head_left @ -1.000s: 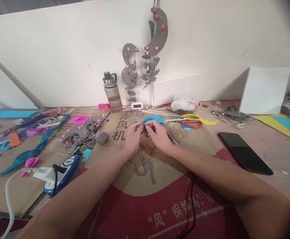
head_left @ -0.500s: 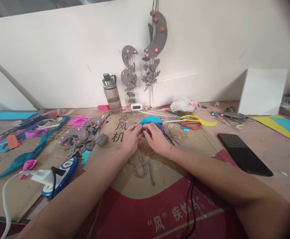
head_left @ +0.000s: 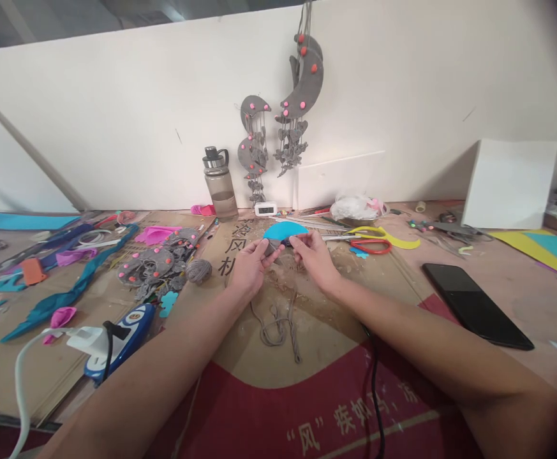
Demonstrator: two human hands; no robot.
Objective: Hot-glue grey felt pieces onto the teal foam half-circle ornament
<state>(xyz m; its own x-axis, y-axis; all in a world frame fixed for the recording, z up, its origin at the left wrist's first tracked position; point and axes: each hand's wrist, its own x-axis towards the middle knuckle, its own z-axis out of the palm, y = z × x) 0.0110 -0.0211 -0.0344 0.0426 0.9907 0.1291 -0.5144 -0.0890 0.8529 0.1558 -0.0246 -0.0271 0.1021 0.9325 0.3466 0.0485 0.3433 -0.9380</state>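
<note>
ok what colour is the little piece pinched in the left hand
Grey; the little piece in the left hand shows best in the head view.

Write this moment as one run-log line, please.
left hand: holds grey piece; right hand: close by, hold unclear; grey yarn: loose on cardboard

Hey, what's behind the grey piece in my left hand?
Behind the grey piece, the upper part of a bright blue curved thing shows. The piece, left hand and right hand hide some of what lies lower; that can't be seen.
</note>
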